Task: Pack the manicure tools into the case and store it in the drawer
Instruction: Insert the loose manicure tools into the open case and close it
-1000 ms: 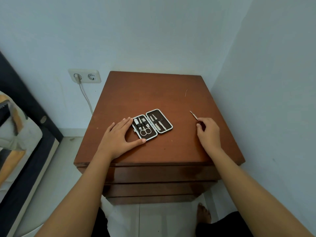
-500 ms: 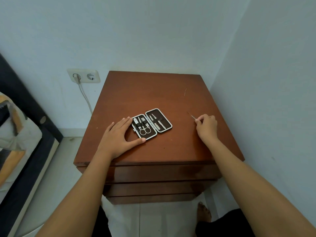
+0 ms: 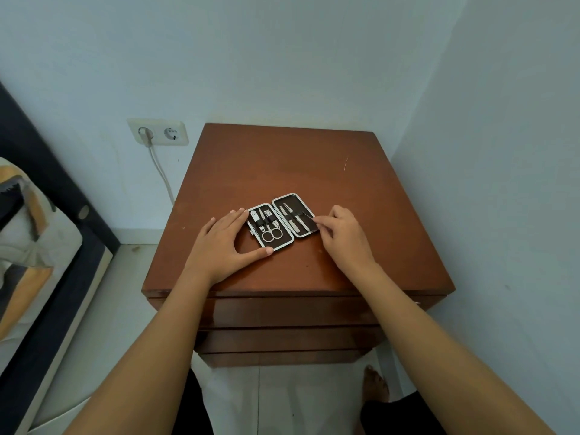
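Observation:
A small manicure case (image 3: 280, 221) lies open flat on the brown wooden nightstand (image 3: 282, 171). Its left half holds scissors (image 3: 271, 234) and clippers under a strap; its right half holds slim metal tools. My left hand (image 3: 223, 246) lies flat on the tabletop, fingers against the case's left edge, thumb below its front corner. My right hand (image 3: 342, 237) pinches a thin metal tool (image 3: 306, 218) and holds its tip over the right half of the case, under the strap there.
The closed drawer fronts (image 3: 292, 312) stack below the tabletop's front edge. A wall stands close on the right. A double socket (image 3: 158, 133) with a plugged cable is on the back wall. A bed (image 3: 37, 240) is at the left, and a bare foot (image 3: 375, 384) on the floor.
My right hand picked the thin tool up from the right part of the tabletop and carried it left to the case's right half. My left hand stayed against the case.

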A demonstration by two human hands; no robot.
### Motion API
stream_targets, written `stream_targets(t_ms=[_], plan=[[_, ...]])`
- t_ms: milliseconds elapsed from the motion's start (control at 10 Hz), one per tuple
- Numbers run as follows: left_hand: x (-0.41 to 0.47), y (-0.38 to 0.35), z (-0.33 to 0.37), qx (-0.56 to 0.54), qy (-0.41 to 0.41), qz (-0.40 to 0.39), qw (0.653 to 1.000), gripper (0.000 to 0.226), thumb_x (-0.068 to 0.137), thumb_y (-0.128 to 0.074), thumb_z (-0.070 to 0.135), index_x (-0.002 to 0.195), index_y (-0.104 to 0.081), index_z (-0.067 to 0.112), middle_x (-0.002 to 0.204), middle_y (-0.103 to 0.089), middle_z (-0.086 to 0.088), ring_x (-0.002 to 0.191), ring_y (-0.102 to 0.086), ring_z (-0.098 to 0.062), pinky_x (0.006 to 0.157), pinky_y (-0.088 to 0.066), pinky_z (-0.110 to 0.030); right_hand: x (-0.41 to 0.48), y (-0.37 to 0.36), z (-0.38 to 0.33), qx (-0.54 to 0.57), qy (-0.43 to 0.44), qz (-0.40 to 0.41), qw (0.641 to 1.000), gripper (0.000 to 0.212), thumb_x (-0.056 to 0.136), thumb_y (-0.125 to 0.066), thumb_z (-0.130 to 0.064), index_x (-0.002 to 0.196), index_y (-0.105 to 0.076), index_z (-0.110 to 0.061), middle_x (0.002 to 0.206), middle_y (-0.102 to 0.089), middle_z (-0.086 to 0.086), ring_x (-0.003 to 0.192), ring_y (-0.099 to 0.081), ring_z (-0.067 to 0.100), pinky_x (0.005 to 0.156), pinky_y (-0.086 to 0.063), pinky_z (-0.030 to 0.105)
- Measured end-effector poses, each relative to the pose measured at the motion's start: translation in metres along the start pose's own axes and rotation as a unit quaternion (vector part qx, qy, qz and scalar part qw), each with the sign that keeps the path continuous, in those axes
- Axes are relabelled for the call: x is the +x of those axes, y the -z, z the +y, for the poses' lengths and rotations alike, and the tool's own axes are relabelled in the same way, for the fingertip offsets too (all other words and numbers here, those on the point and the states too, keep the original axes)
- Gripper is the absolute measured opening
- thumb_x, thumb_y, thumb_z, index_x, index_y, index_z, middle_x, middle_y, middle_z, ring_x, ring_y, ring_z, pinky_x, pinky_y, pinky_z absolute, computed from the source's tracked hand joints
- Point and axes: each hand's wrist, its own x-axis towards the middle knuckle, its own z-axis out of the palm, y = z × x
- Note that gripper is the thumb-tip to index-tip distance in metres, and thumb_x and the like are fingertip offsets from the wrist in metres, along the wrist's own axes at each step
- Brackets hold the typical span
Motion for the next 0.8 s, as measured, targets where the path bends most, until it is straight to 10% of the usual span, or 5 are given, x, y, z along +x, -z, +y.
stream_targets(t_ms=[400, 800], plan=[[0.0, -0.002, -0.002, 0.007, 0.002, 0.0, 1.0, 0.106, 0.061, -0.034, 0.087, 0.147, -0.023, 0.027, 0.155, -0.022, 0.007, 0.142, -0.015, -0.005, 0.116, -0.006, -0.034, -0.01, 0.01, 0.002, -0.045, 0.011, -0.058, 0.997, 0.027, 0.094, -0.048, -0.022, 0.116, -0.064, -0.016, 0.097, -0.055, 0.005, 0.095, -0.05, 0.021, 0.06, -0.04, 0.03], [0.001, -0.003, -0.002, 0.012, 0.002, -0.003, 1.0, 0.105, 0.062, -0.033, 0.087, 0.147, -0.022, 0.026, 0.156, -0.022, 0.007, 0.142, -0.015, -0.005, 0.116, -0.005, -0.033, 0.008, 0.004, 0.006, -0.122, 0.004, -0.185, 0.975, 0.044, 0.097, -0.031, -0.037, 0.141, -0.033, -0.031, 0.115, -0.044, 0.003, 0.107, -0.038, 0.023, 0.088, -0.036, 0.036]])
